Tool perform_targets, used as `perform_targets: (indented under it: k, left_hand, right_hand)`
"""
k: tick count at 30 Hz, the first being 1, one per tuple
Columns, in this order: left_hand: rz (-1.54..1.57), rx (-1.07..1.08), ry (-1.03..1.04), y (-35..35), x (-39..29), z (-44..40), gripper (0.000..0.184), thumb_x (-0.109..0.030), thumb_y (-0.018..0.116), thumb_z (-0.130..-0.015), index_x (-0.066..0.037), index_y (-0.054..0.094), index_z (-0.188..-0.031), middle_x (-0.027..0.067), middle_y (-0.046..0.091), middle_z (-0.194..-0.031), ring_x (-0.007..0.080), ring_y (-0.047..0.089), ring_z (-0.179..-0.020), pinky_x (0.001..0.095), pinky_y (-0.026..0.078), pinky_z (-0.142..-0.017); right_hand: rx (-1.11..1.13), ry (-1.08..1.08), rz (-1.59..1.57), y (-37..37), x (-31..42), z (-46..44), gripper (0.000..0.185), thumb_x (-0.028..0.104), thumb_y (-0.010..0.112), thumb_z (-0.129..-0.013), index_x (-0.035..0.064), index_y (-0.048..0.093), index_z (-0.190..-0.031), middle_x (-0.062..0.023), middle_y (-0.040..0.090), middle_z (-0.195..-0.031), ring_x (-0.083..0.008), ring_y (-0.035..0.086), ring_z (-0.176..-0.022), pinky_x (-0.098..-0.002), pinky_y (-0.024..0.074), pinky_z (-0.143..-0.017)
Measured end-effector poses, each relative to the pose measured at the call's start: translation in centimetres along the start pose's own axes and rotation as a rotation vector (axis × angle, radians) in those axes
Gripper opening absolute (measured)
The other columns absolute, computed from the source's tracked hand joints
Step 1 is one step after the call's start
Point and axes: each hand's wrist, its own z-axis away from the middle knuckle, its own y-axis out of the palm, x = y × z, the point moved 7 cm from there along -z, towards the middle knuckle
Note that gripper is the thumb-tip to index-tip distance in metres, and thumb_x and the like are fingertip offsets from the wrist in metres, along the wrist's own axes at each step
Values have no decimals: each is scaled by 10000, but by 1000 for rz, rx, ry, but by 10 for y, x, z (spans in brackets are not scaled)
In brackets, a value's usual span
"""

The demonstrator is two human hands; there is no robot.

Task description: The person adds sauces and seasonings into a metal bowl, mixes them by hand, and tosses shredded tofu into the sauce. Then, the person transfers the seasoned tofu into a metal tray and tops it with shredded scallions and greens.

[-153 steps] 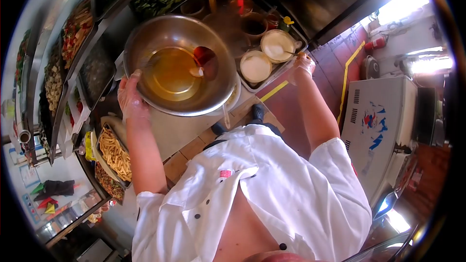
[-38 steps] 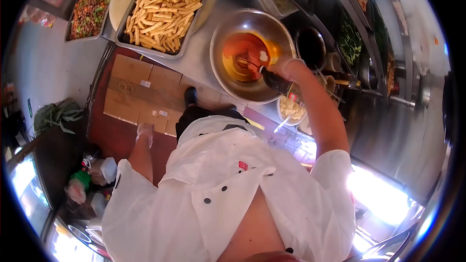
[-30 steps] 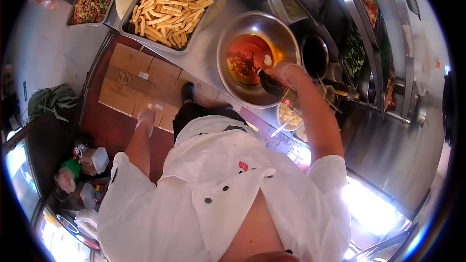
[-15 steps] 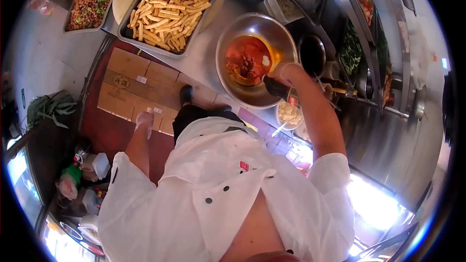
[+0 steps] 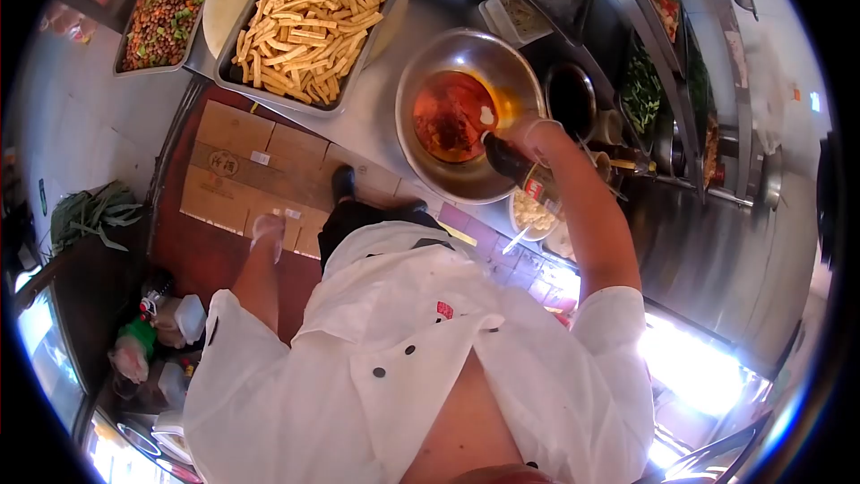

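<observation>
My right hand [image 5: 524,136], in a clear glove, grips a dark glass bottle [image 5: 511,164] with a label. The bottle is tilted, its mouth over the near right part of a large steel mixing bowl [image 5: 421,161]. Red oily sauce [image 5: 451,116] lies in the bowl, with dark bits and a small white dab at its right side. My left hand [image 5: 267,229], also gloved, hangs low at my side above the cardboard on the floor. Its fingers are too small and foreshortened to read.
A tray of cut tan strips [image 5: 309,22] stands left of the bowl, a tray of beans and diced vegetables [image 5: 175,9] farther left. At right are a pot of dark liquid [image 5: 571,100] and a steel rack [image 5: 685,81]. A bowl of pale chunks [image 5: 532,215] sits near the bottle.
The view has shifted slightly. My right hand keeps the bottle tilted over the bowl, and the dark bits in the sauce look less distinct. My left hand stays low at my side.
</observation>
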Motion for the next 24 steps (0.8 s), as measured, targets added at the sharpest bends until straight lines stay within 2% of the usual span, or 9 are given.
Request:
perform_targets:
  k: [3, 6, 9, 12, 15, 20, 22, 23, 24]
  left_hand:
    - [455, 34, -272, -76, -56, 71, 278, -257, 606, -1001, -48, 752, -1112, 135, 765, -1074, 277, 735, -1063, 403, 588, -773]
    - [422, 21, -266, -60, -40, 45, 341, -318, 623, -984, -19, 753, -1083, 173, 764, -1059, 321, 732, -1063, 441, 575, -814]
    - [205, -117, -136, -26, -8, 5, 407, -371, 609, -997, -5, 738, -1116, 200, 750, -1118, 354, 720, -1080, 458, 561, -883]
    - [223, 13, -174, -26, -10, 8, 469, -422, 567, -1014, -3, 733, -1146, 213, 737, -1156, 369, 710, -1099, 455, 548, -922]
    - [276, 31, -209, -49, -26, 32, 474, -415, 559, -1024, 6, 722, -1170, 200, 740, -1161, 368, 710, -1099, 458, 550, -920]
    - [355, -47, -244, -53, -28, 36, 361, -305, 666, -933, 3, 752, -1100, 221, 751, -1081, 377, 728, -1040, 466, 549, -886]
    - [406, -71, -274, -66, -42, 42, 339, -288, 687, -904, -7, 764, -1078, 231, 754, -1057, 385, 734, -1021, 466, 550, -875]
    - [403, -60, -277, -72, -48, 48, 342, -291, 683, -906, -8, 762, -1079, 230, 753, -1065, 389, 732, -1025, 464, 551, -874]
    - [398, -51, -283, -76, -50, 51, 344, -294, 679, -907, -9, 761, -1080, 228, 752, -1072, 393, 731, -1028, 462, 552, -872]
  right_hand:
    - [48, 59, 75, -4, 11, 14, 431, 463, 569, -1007, 111, 738, -1189, -140, 768, -996, -292, 729, -933, -394, 557, -831]
    - [35, 205, -149, 1, -9, 0, 392, 409, 583, -1000, 113, 728, -1214, -134, 767, -1020, -298, 728, -946, -395, 559, -830]
    - [16, -105, 208, 6, 0, -7, 394, 451, 599, -989, 133, 769, -1147, -152, 774, -1014, -317, 742, -953, -411, 577, -810]
    - [-43, -248, 281, 21, -18, -32, 421, 481, 582, -996, 123, 797, -1046, -148, 774, -966, -320, 745, -937, -413, 579, -788]
    - [50, -23, 32, 28, -33, -42, 443, 488, 556, -1008, 121, 802, -999, -137, 763, -857, -317, 743, -868, -399, 573, -765]
    - [-32, -225, 50, 50, -57, -79, 447, 491, 593, -986, 91, 792, -976, -123, 743, -750, -298, 718, -695, -420, 550, -661]
    - [-13, -244, 98, 41, -53, -64, 286, 331, 672, -889, 87, 781, -990, -126, 749, -798, -302, 726, -736, -415, 562, -665]
    - [9, -199, 109, 38, -51, -57, 233, 185, 740, -796, 92, 772, -1007, -130, 757, -864, -309, 737, -805, -403, 575, -693]
    - [-10, -214, 126, 38, -49, -57, 285, 106, 785, -725, 94, 768, -1009, -133, 761, -895, -316, 743, -837, -398, 583, -702]
